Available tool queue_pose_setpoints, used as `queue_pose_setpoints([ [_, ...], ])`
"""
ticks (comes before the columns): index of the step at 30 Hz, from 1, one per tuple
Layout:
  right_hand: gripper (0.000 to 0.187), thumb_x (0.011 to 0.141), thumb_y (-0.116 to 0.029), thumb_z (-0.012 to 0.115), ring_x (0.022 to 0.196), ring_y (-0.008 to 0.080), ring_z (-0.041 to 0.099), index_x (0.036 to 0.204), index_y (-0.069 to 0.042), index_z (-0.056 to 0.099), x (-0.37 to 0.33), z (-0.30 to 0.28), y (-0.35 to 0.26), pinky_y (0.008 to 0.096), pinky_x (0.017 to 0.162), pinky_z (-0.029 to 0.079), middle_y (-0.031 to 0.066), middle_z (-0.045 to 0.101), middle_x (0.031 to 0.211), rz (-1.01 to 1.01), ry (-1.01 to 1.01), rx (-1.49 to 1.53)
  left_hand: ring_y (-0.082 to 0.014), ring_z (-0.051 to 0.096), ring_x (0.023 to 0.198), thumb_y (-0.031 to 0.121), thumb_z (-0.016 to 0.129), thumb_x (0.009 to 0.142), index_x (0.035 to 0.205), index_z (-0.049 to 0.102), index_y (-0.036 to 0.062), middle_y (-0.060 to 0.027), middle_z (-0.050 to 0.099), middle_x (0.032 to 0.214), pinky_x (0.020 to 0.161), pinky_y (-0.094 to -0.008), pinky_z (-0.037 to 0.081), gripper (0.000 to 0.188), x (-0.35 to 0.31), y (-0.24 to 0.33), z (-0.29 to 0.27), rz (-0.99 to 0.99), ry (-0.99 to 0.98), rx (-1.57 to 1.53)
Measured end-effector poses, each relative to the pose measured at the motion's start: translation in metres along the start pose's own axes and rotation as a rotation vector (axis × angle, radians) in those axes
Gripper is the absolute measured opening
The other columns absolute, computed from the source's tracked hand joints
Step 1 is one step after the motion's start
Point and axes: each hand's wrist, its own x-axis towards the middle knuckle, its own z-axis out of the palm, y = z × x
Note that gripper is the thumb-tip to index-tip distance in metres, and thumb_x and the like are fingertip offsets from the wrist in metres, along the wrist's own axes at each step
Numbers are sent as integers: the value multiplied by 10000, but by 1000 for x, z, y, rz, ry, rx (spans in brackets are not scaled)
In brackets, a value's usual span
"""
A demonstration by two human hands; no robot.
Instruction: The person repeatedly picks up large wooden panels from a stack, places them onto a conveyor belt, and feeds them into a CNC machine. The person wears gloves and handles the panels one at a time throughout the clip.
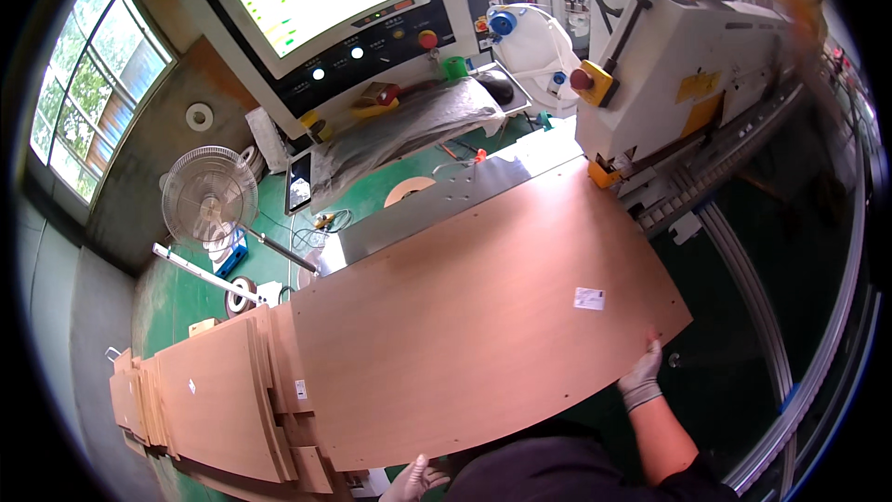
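A large brown wooden panel point(455, 335) with small holes near its edges and a white label point(589, 298) lies tilted across the middle. Its far edge meets a grey metal machine table point(409, 223), and its far right corner reaches the white machine head point(669, 74). My right hand point(643, 370), in a pale glove, grips the panel's near right edge, thumb on top and the fingers mostly hidden beneath. At the near left edge my left hand point(414, 482), also gloved, holds the panel close to my body; part of that hand is cut off below.
Stacked brown panels point(214, 390) stand at the left beside a round fan point(211, 200). Beyond the table is a control console point(344, 46) with a lit screen. A red emergency button point(582, 79) sits on the machine head. Metal rails point(753, 297) curve along the right.
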Motion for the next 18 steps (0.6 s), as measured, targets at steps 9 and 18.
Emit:
queue_pose_setpoints([
  [9, 570, 1073, -438, 409, 1325, 337, 545, 1483, -45, 469, 92, -41, -136, 489, 1125, 437, 156, 552, 1447, -226, -43, -170, -318, 557, 1288, 348, 415, 1103, 1368, 577, 49, -152, 620, 1362, 1114, -394, 425, 432, 5, 111, 133, 738, -544, 1200],
  [18, 581, 1077, -441, 421, 1377, 323, 497, 1497, -41, 451, 73, -29, -126, 467, 1143, 418, 142, 528, 1493, -325, -162, -191, -321, 335, 1514, 520, 316, 1113, 1571, 344, 3, -207, 380, 1615, 1251, -377, 253, 691, 53, 80, 210, 342, -1028, 1176],
])
